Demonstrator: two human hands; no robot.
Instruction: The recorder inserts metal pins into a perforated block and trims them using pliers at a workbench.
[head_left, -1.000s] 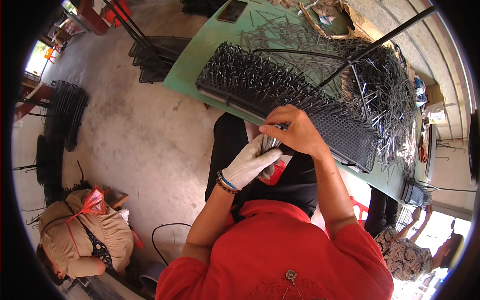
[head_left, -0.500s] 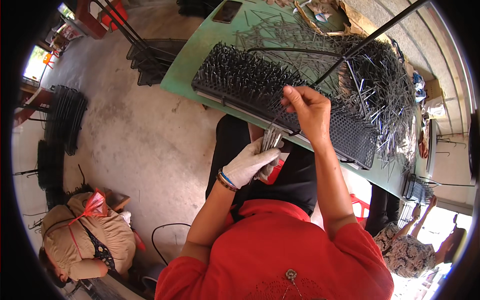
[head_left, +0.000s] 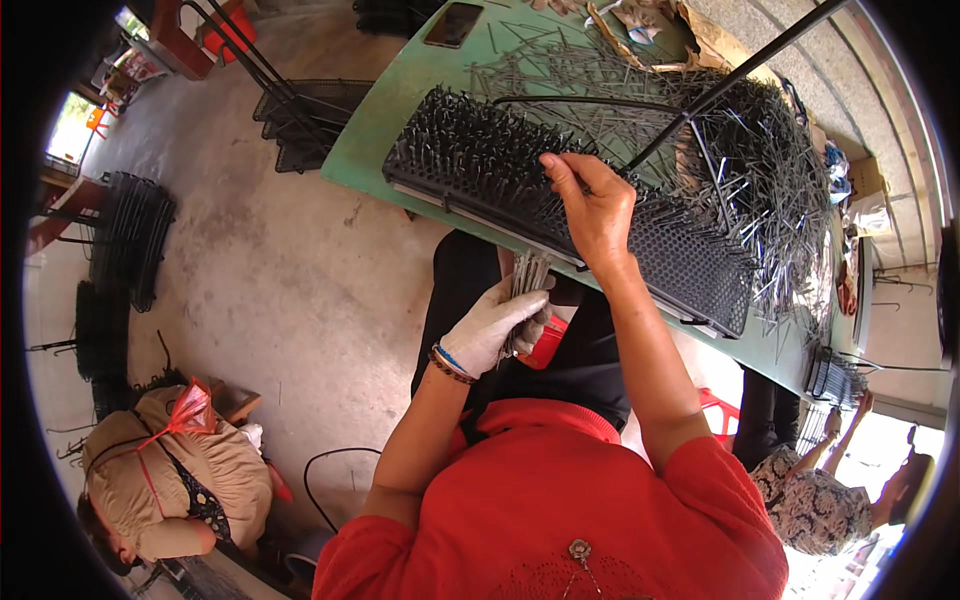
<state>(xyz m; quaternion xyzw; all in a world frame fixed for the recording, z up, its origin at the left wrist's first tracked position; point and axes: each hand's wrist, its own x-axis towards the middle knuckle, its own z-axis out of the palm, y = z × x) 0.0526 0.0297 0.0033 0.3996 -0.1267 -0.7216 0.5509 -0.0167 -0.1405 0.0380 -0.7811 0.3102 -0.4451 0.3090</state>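
My left hand (head_left: 495, 325), in a pale glove, is wrapped round a bundle of thin metal rods (head_left: 528, 275) just below the table's near edge. The rods' upper ends stick out above my fingers. My bare right hand (head_left: 595, 205) is over a black perforated metal rack (head_left: 690, 270), thumb and forefinger drawn together in a pinch. Whatever is between those fingertips is too small to make out. Dense dark metal pins (head_left: 480, 130) stand upright across the rack's left and middle part. The mesh near its right end shows bare holes.
The green table (head_left: 385, 110) carries a big heap of loose metal rods (head_left: 770, 180) behind the rack. A black bar (head_left: 745, 75) slants over it. A phone (head_left: 453, 25) lies at the far left corner. One person (head_left: 175, 480) is at lower left, another (head_left: 815, 500) at right.
My right hand has moved left and slightly farther over the pins in the rack. The left hand has shifted slightly, still holding the bundle.
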